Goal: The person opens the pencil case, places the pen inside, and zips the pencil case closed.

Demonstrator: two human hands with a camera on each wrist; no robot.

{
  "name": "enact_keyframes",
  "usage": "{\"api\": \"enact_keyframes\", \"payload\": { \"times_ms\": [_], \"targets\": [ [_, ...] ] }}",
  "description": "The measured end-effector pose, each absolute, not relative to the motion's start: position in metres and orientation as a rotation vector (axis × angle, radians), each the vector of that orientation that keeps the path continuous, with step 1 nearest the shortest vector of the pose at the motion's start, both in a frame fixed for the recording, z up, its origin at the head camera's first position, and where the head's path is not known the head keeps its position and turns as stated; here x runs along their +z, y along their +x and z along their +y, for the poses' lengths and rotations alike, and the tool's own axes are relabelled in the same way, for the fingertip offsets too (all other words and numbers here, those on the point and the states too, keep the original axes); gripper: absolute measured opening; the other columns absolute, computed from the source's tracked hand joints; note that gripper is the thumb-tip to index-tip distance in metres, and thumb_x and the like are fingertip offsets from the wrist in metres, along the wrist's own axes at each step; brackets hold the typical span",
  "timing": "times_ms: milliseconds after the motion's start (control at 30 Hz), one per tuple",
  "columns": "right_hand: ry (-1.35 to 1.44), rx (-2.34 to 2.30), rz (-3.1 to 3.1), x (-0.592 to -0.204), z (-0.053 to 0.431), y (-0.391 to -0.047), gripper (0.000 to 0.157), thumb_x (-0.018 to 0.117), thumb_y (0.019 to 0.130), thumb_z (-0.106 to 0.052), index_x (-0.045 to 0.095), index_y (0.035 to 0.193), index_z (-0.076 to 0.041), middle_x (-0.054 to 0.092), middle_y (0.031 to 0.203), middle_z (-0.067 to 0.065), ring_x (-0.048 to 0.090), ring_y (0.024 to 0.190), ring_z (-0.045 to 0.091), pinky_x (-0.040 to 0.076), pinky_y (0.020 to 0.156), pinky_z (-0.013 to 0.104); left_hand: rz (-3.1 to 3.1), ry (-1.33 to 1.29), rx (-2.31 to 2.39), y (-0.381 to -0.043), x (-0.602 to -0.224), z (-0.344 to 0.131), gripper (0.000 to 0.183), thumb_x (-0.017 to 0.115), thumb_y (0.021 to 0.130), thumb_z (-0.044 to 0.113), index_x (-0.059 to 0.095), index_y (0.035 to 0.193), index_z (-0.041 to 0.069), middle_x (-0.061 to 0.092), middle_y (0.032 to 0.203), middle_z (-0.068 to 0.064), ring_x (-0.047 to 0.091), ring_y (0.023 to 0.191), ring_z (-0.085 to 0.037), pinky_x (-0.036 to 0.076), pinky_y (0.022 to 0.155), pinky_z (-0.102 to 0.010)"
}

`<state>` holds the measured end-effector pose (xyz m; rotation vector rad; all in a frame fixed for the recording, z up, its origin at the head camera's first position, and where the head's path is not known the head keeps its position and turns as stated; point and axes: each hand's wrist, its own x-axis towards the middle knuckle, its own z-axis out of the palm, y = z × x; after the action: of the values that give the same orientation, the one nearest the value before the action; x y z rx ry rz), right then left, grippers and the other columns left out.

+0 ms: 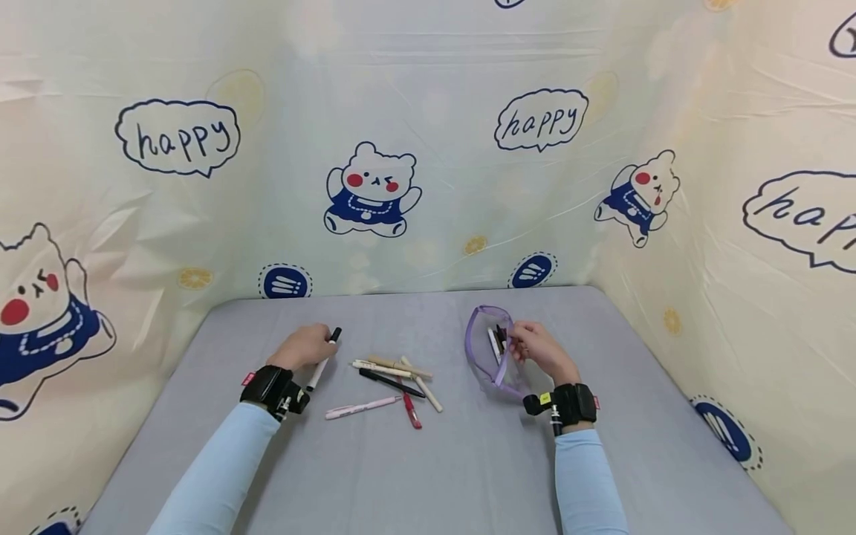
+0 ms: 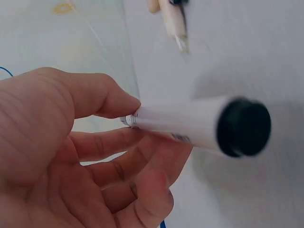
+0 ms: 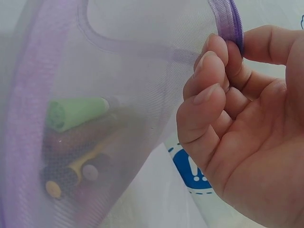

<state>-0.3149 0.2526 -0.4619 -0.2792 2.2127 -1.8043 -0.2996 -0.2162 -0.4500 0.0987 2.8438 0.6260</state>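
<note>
Marker (image 2: 185,119) — in left hand (image 1: 302,347), pouch rim (image 3: 228,21) in right hand (image 1: 540,348)

head cam's p bright, soft even light, faint shadows by the sleeves (image 1: 217,464) on the gray tablecloth (image 1: 468,475), slight sheen on the plastic backdrop (image 1: 448,89), edges stretched. L wrist's dimmer, near end of white marker (image 2: 187,121) OOF. R wrist: mesh pouch (image 3: 137,76) hazy, pens inside (image 3: 78,114) blurry tbh.

The right hand (image 3: 251,118) is pinching the purple zipper (image 3: 230,23) of a mesh pouch (image 3: 142,80); a green cylinder (image 3: 78,113), perhaps a pen, is lying inside to the left.
</note>
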Motion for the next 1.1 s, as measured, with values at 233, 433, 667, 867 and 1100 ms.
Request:
{"api": "enact_keyframes", "payload": {
  "times_ms": [233, 433, 667, 867, 1100],
  "targets": [
    [-0.257, -1.800, 2.229, -0.461, 0.252, -0.316, 0.024, 0.046, 0.101, -0.015, 0.054, 0.082, -0.003, 0.055, 0.071, 0.004, 0.051, 0.059, 0.016, 0.046, 0.055, 0.029, 2.706, 0.133, 0.832, -0.305, -0.442, -0.195, 0.040, 0.053, 0.099, 0.023, 0.056, 0.126, -0.006, 0.067, 0.088, -0.012, 0.063, 0.065, -0.017, 0.051, 0.056, -0.028],
    [-0.260, -1.786, 2.239, -0.461, 0.253, -0.316, 0.024, 0.045, 0.102, -0.015, 0.053, 0.084, -0.001, 0.055, 0.072, 0.004, 0.051, 0.060, 0.017, 0.046, 0.056, 0.031, 2.584, 0.136, 1.063, -0.313, -0.436, -0.173, 0.041, 0.053, 0.099, 0.020, 0.055, 0.130, -0.006, 0.068, 0.101, -0.017, 0.068, 0.073, -0.019, 0.056, 0.062, -0.031],
    [-0.256, -1.771, 2.241, -0.462, 0.251, -0.318, 0.024, 0.047, 0.101, -0.016, 0.055, 0.089, 0.003, 0.057, 0.073, 0.004, 0.052, 0.062, 0.017, 0.047, 0.057, 0.031, 2.483, 0.149, 1.239, -0.320, -0.441, -0.143, 0.037, 0.055, 0.098, 0.022, 0.059, 0.126, -0.003, 0.068, 0.100, -0.016, 0.069, 0.072, -0.020, 0.056, 0.062, -0.030],
    [-0.256, -1.783, 2.221, -0.463, 0.249, -0.319, 0.023, 0.046, 0.101, -0.015, 0.054, 0.085, -0.001, 0.056, 0.071, 0.005, 0.051, 0.059, 0.016, 0.046, 0.055, 0.030, 2.399, 0.160, 1.350, -0.321, -0.448, -0.116, 0.033, 0.055, 0.098, 0.022, 0.061, 0.121, -0.001, 0.069, 0.095, -0.015, 0.069, 0.067, -0.019, 0.055, 0.056, -0.027],
    [-0.251, -1.789, 2.240, -0.463, 0.253, -0.317, 0.023, 0.047, 0.100, -0.015, 0.054, 0.082, -0.003, 0.056, 0.070, 0.005, 0.051, 0.058, 0.017, 0.045, 0.054, 0.028, 2.296, 0.194, 1.461, -0.320, -0.450, -0.082, 0.037, 0.055, 0.099, 0.023, 0.058, 0.126, -0.003, 0.067, 0.100, -0.016, 0.069, 0.068, -0.019, 0.054, 0.054, -0.027]
  ]
}}
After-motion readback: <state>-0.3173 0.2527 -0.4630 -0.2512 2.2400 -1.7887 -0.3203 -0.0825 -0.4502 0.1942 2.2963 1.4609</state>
